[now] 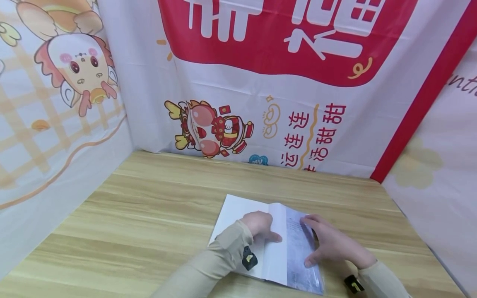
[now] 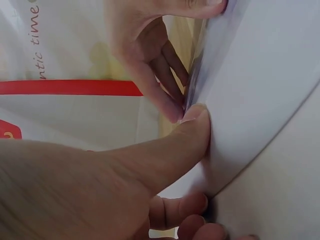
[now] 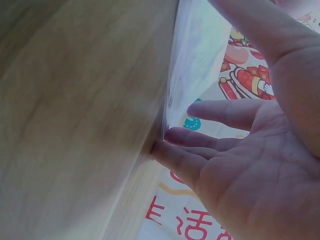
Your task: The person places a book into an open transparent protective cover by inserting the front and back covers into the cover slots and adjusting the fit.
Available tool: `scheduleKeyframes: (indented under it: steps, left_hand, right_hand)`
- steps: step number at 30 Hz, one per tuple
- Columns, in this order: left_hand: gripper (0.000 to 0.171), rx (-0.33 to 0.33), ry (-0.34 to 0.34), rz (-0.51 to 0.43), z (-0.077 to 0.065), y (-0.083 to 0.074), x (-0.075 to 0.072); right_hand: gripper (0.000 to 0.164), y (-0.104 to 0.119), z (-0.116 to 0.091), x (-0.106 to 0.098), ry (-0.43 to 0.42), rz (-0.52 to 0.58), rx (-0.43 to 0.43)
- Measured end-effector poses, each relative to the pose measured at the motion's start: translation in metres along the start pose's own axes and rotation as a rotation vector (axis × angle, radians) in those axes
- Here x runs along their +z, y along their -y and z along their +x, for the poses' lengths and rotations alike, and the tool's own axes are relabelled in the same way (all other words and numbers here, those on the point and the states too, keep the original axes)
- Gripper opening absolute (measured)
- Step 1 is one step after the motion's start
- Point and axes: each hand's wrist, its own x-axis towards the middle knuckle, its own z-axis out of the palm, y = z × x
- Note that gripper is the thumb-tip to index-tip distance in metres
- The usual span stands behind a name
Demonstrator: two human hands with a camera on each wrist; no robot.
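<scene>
An open book (image 1: pixel 242 211) with blank white pages lies on the wooden table. Its right side shows a white strip and a blue-grey printed cover flap (image 1: pixel 298 252) with a glossy, clear edge. My left hand (image 1: pixel 258 225) rests on the white part near the fold; in the left wrist view its thumb presses the white sheet, and the fingertips lie near the crease. At the flap's outer edge is my right hand (image 1: pixel 331 244), thumb and fingers spread apart. The right wrist view shows fingertips (image 3: pixel 172 137) touching the book's edge close to the tabletop.
The wooden table (image 1: pixel 130 223) extends around the book. A white and red printed cloth (image 1: pixel 231 82) hangs behind it, with patterned cloth (image 1: pixel 48 103) on the left and pale cloth (image 1: pixel 439 174) on the right. Each wrist wears a dark strap device.
</scene>
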Motion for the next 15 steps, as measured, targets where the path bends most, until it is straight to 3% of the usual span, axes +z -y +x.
scheduleKeyframes:
  steps: [8,15]
  left_hand:
    - [0.044,0.015,-0.061,-0.011,-0.0037,-0.0002,0.0004]
    - [0.045,-0.005,0.005,-0.089,0.0001,0.0042,0.0004]
  right_hand:
    - [0.118,0.0023,0.0010,-0.0016,-0.001,-0.004,-0.007]
    - [0.114,0.0017,0.0002,-0.0007,0.014,0.000,-0.018]
